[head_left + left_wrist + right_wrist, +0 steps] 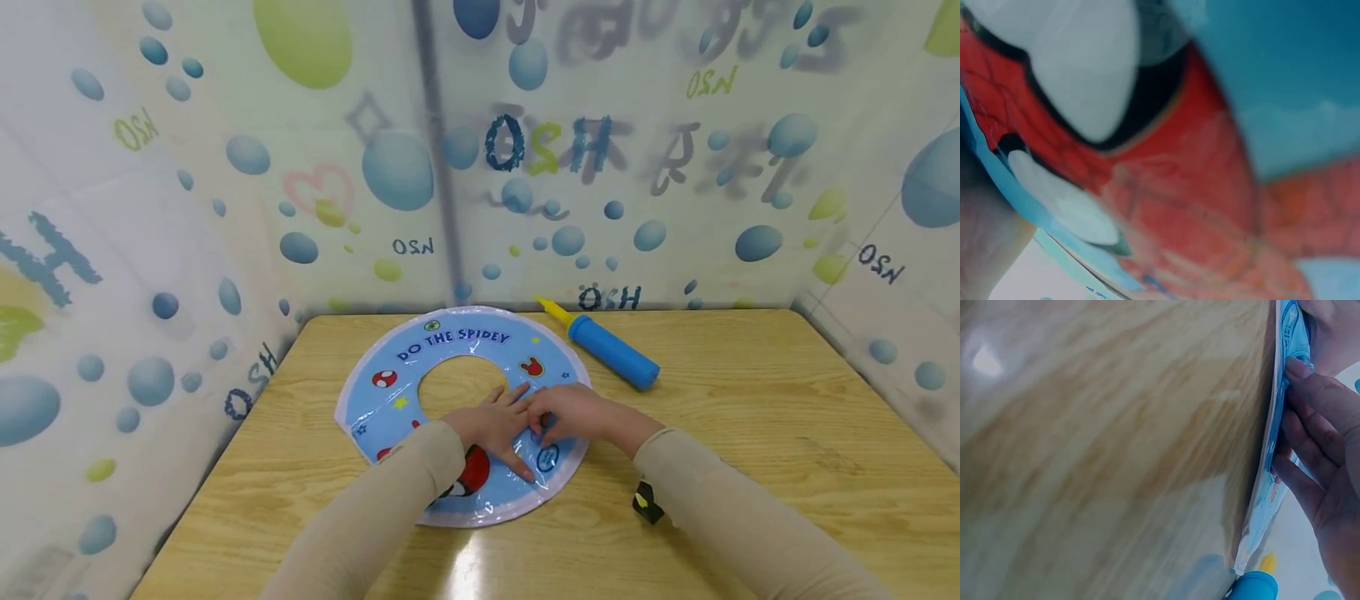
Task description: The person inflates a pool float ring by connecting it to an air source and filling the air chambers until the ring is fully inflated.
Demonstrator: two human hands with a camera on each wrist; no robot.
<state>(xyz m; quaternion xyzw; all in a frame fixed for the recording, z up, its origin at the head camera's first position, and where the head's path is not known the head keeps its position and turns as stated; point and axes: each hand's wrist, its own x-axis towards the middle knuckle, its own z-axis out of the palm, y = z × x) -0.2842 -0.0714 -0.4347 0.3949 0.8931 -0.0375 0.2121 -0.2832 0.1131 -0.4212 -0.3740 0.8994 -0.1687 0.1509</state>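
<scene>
**Two hands on a flat blue ring**

From the head view, a flat blue ring (382, 408) lies near the back of the wooden table (750, 400), a bit left of the middle. It has words and little pictures on it. The left hand (498, 425) rests on the ring's near side with its fingers spread wide. Maybe it is there so the thin ring does not slide. The right hand (570, 411) is just beside it, touching the ring with bent fingers. I cannot tell if it is pinching anything. Perhaps the fingers bend because the bit they work on is small. A blue pump (615, 354) lies on its side behind the ring, its yellow tip (551, 308) aimed back and left. It looks put there to be out of the way but easy to grab. A small black thing (647, 504) sits by the right sleeve.

From the left wrist, a big red face (1091, 169) with white eyes, printed on the ring, fills most of the view. The left hand's fingers do not show here.

From the right wrist, we see the ring from its edge. The right thumb (1300, 369) touches it, and the other fingers curl in below.
</scene>
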